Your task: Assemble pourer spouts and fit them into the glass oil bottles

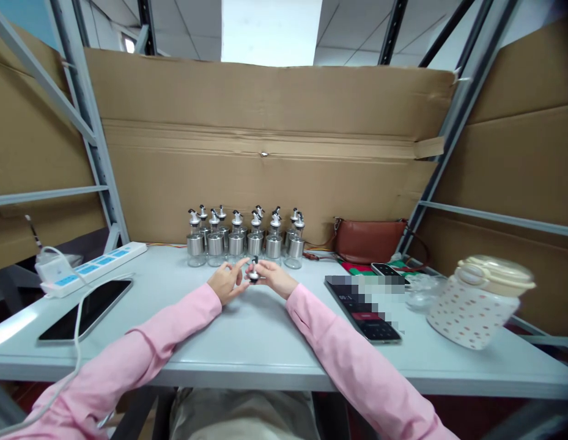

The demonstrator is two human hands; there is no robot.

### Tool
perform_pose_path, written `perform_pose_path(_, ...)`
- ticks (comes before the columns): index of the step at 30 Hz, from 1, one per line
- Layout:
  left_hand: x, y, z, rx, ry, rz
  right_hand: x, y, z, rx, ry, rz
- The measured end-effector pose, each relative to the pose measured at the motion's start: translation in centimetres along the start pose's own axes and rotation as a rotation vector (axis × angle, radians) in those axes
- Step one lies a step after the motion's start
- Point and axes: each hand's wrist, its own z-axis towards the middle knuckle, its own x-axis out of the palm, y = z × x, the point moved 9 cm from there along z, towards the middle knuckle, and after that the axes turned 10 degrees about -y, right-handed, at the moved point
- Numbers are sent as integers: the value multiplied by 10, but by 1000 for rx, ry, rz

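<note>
Between my hands is a small pour spout (254, 271) with a black tip and a silvery body, held upright just over the table. My right hand (275, 278) pinches it from the right with thumb and fingertips. My left hand (227, 282) is beside it on the left, fingers apart and the index finger stretched toward the spout; whether a fingertip touches it is hard to see. Behind my hands stand several glass oil bottles (236, 245) in rows, with metal sleeves around them and black-tipped pour spouts on top.
On the left of the table (265, 342) lie a white power strip (98, 267), a cable and a dark tablet (86, 310). To the right are a brown handbag (370, 240), a phone (388, 273), a dark-screened tablet (364, 308) and a dotted jug (479, 305). Cardboard walls surround the table.
</note>
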Motion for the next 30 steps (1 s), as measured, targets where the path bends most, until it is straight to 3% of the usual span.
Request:
perform_pose_path(3, -27, 6, 14, -29, -130, 62, -4, 9, 1, -50, -59, 33)
perform_pose_path(7, -71, 22, 56, -170, -344, 179, -9, 9, 2, -1, -147, 107)
perform_pose_path(10, -82, 45, 98, -331, -331, 274, -16, 8, 1, 19, -247, 123)
perform_pose_path(12, -76, 61, 124, -394, -211, 325, -20, 11, 0, -6, -285, 127)
perform_pose_path(15, -48, 71, 150, -310, 90, 429, -24, 19, -1, -63, -321, 117)
perform_pose_path(18, -19, 80, 154, -240, 355, 609, -30, 21, -2, -67, -369, 91)
perform_pose_path(20, -7, 85, 153, -226, 441, 733, -33, 19, -2, -36, -392, 71)
perform_pose_path(25, 10, 88, 156, -208, 447, 892, -34, 22, -4, -23, -394, -4)
perform_pose_path(30, 9, 84, 161, -223, 228, 803, -31, 27, -4, -67, -385, -67)
